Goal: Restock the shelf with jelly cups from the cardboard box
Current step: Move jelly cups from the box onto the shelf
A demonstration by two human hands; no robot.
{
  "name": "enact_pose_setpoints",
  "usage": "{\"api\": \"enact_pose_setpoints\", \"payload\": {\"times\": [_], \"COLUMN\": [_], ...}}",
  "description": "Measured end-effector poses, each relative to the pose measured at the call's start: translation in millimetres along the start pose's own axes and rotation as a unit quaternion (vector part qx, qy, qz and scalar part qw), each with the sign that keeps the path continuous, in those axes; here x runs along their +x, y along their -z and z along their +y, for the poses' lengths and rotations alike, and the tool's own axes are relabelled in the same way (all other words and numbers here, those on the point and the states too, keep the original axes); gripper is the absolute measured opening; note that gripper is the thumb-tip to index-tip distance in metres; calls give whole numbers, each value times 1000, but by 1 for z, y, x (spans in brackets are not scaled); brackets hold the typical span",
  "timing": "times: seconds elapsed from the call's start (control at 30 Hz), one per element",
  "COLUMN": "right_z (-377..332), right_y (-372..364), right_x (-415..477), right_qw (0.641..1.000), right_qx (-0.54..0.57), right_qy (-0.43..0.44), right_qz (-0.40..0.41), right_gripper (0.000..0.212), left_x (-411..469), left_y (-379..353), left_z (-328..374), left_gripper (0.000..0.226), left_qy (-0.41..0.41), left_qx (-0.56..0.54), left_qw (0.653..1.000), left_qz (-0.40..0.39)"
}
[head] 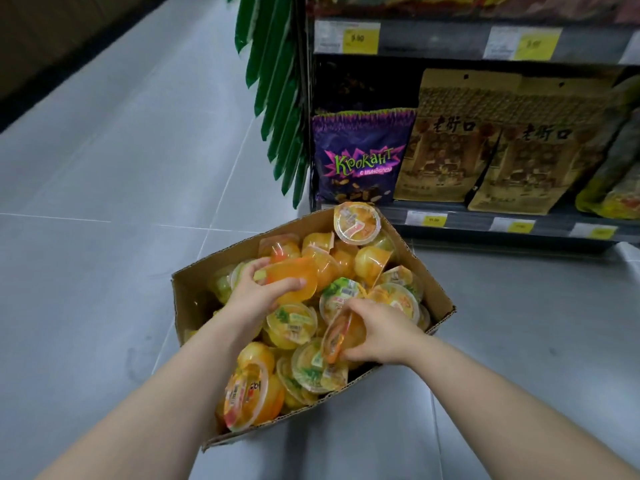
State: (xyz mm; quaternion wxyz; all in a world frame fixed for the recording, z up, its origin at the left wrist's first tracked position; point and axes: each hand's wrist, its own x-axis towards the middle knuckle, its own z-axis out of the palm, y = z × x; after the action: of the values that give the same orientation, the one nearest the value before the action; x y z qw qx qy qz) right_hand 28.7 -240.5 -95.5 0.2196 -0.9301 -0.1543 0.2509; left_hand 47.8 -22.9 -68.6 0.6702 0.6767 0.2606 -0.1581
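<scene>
**A:** Where are the hands?

**B:** Both are down in the cardboard box [434, 289], which sits on the floor [104, 168]; the right hand [375, 336] is the nearer, its fingers curled round a tilted jelly cup [341, 336] standing on edge; the left hand [258, 292], a little farther in, grips an orange jelly cup [299, 278] by its side, thumb across it.

**A:** And the other cups?

**B:** They are heaped loose all round both hands, lids facing every way; a large cup [247, 393] leans at the near corner, below the left wrist; beyond the left hand's fingertips a rim cup [356, 223] perches on the far edge of the box.

**A:** What could go wrong?

**B:** I judge the pile the main risk; lifting either cup may drag its neighbours, and the rim cup looks ready to tip onto the floor if the box is jolted; smooth plastic may also slip from a one-handed hold.

**A:** The shelf?

**B:** It is farther off, beyond the box and to the right of both hands; the shelf [467, 221] carries a purple bag [360, 157] and brown pouches [450, 140]; I cannot see where the cups belong, so a wrong slot is possible.
</scene>
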Motion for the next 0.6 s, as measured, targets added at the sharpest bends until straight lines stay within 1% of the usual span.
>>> {"api": "enact_pose_setpoints", "payload": {"times": [0.03, 0.07, 0.13, 0.2, 0.27, 0.37, 0.4, 0.5, 0.6], "right_z": [-1, -3, -8, -19, -34, -63, -75, -111, -151], "right_y": [5, 12, 30, 59, 100, 173, 200, 285, 381], "right_x": [1, 0, -2, -8, -21, -55, -69, -112, -164], "right_qw": [999, 995, 974, 948, 930, 904, 897, 879, 862], "right_qx": [35, 79, 181, 251, 276, 310, 319, 336, 341], "right_qy": [-12, -25, -50, -66, -79, -107, -112, -115, -113], "right_qz": [22, 52, 125, 186, 227, 274, 284, 317, 358], "right_gripper": [71, 70, 68, 64, 69, 93, 96, 95, 92], "left_x": [0, 0, -4, -15, -33, -72, -87, -137, -192], "left_y": [0, -1, -7, -15, -24, -33, -36, -47, -61], "left_z": [5, 10, 27, 55, 96, 174, 203, 295, 392], "left_gripper": [104, 109, 100, 95, 93, 93, 92, 79, 69], "left_qy": [0, -1, -4, 0, -4, -24, -34, -71, -98], "left_qx": [-34, -72, -144, -172, -166, -153, -143, -120, -121], "left_qw": [999, 997, 989, 983, 983, 982, 983, 978, 965], "left_qz": [-8, -16, -36, -61, -81, -104, -112, -154, -210]}}
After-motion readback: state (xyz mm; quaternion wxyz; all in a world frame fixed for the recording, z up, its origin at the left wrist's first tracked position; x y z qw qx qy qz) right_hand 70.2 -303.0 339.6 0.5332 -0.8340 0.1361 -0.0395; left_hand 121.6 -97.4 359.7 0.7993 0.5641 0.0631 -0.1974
